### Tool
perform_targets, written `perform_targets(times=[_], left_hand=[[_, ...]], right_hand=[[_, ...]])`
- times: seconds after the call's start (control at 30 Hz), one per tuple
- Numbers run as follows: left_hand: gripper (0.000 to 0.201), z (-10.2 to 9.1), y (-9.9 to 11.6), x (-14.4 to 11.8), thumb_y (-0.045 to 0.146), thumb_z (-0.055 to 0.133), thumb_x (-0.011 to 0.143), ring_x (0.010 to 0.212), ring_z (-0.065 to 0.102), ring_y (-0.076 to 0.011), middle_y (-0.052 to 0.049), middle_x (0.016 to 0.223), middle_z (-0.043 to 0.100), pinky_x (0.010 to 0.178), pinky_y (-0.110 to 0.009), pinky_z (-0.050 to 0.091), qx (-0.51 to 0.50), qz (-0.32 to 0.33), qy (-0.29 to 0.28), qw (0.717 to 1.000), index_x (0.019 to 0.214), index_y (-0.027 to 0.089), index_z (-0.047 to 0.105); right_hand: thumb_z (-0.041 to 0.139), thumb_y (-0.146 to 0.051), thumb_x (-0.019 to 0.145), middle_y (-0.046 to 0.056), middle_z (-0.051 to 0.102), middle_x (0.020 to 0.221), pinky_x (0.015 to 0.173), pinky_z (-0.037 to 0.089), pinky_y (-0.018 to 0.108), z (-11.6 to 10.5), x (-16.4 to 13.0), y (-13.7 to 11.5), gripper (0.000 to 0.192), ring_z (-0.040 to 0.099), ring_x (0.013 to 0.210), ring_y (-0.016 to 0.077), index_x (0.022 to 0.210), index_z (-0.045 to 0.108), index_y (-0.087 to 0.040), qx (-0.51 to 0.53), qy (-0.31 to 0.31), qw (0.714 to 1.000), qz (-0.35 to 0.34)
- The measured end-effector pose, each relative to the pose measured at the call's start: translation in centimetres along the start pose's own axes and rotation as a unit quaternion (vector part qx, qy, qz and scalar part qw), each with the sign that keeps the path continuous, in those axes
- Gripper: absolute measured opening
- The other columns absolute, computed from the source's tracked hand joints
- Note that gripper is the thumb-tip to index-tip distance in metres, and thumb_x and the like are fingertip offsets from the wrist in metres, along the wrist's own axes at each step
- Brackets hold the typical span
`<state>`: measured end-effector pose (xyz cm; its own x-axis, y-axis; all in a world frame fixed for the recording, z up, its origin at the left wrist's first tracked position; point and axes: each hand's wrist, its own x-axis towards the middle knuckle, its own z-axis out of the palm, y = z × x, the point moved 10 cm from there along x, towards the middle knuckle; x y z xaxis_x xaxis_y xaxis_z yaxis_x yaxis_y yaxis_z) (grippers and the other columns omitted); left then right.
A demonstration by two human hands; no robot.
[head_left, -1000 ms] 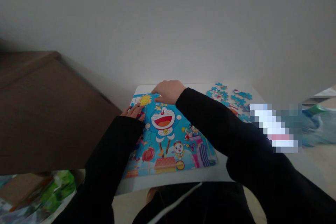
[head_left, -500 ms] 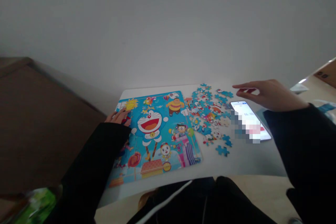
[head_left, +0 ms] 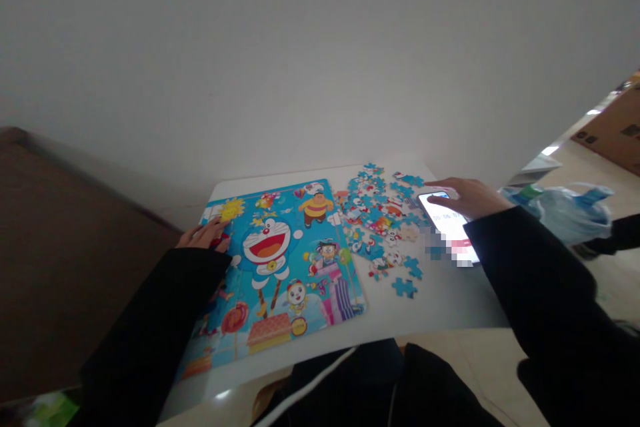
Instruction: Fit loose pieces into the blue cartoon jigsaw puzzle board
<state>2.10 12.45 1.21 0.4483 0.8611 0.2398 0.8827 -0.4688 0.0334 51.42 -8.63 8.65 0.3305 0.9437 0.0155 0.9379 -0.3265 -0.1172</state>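
My left hand [head_left: 203,235] lies flat on the left edge of a picture puzzle board [head_left: 320,260], its fingers stretched out below the printed yellow sun. Beside the board, many loose jigsaw pieces [head_left: 375,203] are heaped on the white table. Over the top end of a lit phone [head_left: 443,217] is my right hand [head_left: 463,197], thumb and fingers apart. The thumb reaches across the phone's screen; whether it touches the glass I cannot tell. My right sleeve hides the phone's lower right side.
A pale wall [head_left: 320,67] rises directly behind the white table [head_left: 320,345]. At the left stands a brown panel [head_left: 75,260]. Large clear water bottles [head_left: 570,213] and a cardboard box [head_left: 613,130] are on the floor at the right. A white cord [head_left: 310,390] hangs before my lap.
My right hand has come down from above the loose pieces to the phone's top end. My left hand stays on the board. The view has turned a little to the right.
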Motion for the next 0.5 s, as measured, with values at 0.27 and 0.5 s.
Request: perform_targets(times=[0.27,0.5], left_hand=[[0.05,-0.8,1.2,-0.1,0.041,0.023,0.087,0.123,0.043,-0.0234,-0.011,0.135,0.043,0.107,-0.041,0.027,-0.015,0.028,-0.01,0.999,0.123,0.015,0.045],[0.05,-0.6,0.9,-0.2,0.043,0.024,0.088,0.123,0.041,-0.0256,-0.01,0.135,0.044,0.106,-0.042,0.028,-0.021,0.016,-0.012,1.0,0.125,0.016,0.045]], right_hand=[[0.044,-0.041,0.085,0.008,0.054,0.128,0.098,0.04,0.037,3.0,4.4,-8.1,0.049,0.052,0.116,0.0241,0.129,0.05,-0.019,-0.011,-0.09,0.985,-0.144],[0.036,-0.049,0.09,0.011,0.018,0.149,0.103,0.027,0.053,8.6,0.8,-17.9,0.06,0.021,0.134,0.0316,0.143,0.023,-0.024,-0.042,-0.133,0.936,-0.322]])
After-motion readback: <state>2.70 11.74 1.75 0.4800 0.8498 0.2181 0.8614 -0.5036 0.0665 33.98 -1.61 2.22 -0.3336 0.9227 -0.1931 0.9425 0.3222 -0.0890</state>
